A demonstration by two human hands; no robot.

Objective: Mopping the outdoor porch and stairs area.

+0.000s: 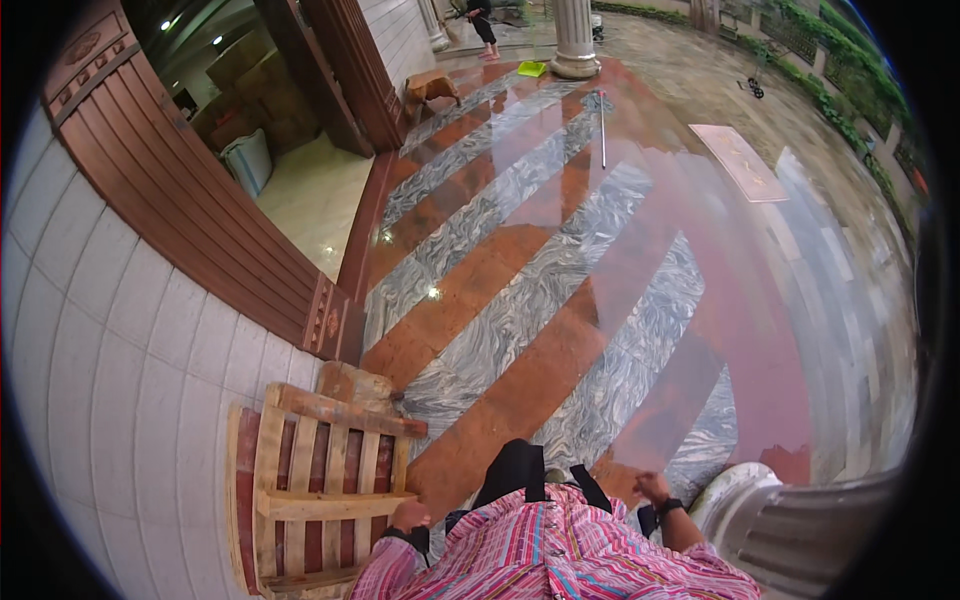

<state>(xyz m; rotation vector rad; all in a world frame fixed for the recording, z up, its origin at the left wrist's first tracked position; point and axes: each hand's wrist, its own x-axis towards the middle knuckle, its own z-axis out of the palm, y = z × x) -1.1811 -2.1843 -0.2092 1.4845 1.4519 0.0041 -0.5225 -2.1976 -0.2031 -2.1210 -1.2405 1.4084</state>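
I look down at my pink striped shirt and dark trousers on a wet floor of red and grey marble stripes point(520, 300). My left hand point(409, 516) hangs at my side with curled fingers, close to a wooden pallet point(300, 480) leaning on the tiled wall; it holds nothing I can see. My right hand point(652, 488), with a dark band on the wrist, is also curled and empty, near a fluted stone column point(800, 530).
A brown wooden door frame point(180, 210) opens at the left onto a room with cardboard boxes. A mop point(601, 120) lies on the floor far ahead, near a green dustpan point(532, 68) and a white column point(575, 40). Another person point(482, 25) stands far back.
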